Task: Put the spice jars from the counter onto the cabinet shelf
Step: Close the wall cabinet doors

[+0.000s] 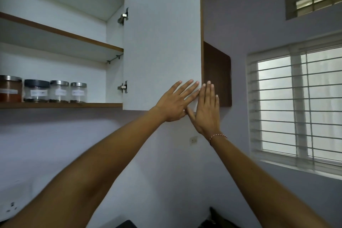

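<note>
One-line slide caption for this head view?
Both hands, left hand and right hand, flat on the open cabinet door; four spice jars on the shelf.

A barred window (298, 105) with white frames and pale daylight behind it sits in the right-hand wall (259, 24), which is painted a soft grey-lilac. Above that window, near the ceiling, is a small vent window (314, 0) with a grid of panes. To the window's left hangs a dark brown panel (217, 74), and lower on the wall to the left a small switch plate (193, 140); far left of the window, low down, a white socket plate (11, 207) shows, blurred.
</note>
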{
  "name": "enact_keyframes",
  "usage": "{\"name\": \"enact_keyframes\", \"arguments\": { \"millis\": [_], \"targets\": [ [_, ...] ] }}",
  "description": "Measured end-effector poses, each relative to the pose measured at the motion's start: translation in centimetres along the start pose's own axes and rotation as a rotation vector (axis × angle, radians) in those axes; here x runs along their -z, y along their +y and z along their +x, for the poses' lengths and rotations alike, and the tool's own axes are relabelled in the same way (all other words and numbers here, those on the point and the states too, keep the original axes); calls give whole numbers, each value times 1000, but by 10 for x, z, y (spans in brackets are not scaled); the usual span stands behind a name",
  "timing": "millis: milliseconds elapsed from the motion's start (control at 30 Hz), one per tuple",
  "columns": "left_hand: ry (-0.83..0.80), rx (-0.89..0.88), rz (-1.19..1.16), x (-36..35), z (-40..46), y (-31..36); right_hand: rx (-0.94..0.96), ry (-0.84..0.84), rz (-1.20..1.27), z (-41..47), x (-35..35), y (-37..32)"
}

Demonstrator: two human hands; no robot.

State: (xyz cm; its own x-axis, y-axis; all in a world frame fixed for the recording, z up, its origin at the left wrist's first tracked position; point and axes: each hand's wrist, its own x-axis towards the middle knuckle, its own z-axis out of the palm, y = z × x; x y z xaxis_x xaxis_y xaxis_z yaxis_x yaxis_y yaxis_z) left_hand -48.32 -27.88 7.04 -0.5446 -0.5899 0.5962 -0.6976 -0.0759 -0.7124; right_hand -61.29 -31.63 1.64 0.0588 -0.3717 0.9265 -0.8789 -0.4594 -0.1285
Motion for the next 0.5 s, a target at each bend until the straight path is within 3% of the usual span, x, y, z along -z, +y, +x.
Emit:
{"name": "enact_keyframes", "arguments": {
  "millis": [200,500],
  "targets": [
    [-69,14,17,1,0,-3,-93,41,445,3,-8,-19],
    [-56,93,-9,23,-53,-22,30,117,546,-19,20,-64]
  ]
}}
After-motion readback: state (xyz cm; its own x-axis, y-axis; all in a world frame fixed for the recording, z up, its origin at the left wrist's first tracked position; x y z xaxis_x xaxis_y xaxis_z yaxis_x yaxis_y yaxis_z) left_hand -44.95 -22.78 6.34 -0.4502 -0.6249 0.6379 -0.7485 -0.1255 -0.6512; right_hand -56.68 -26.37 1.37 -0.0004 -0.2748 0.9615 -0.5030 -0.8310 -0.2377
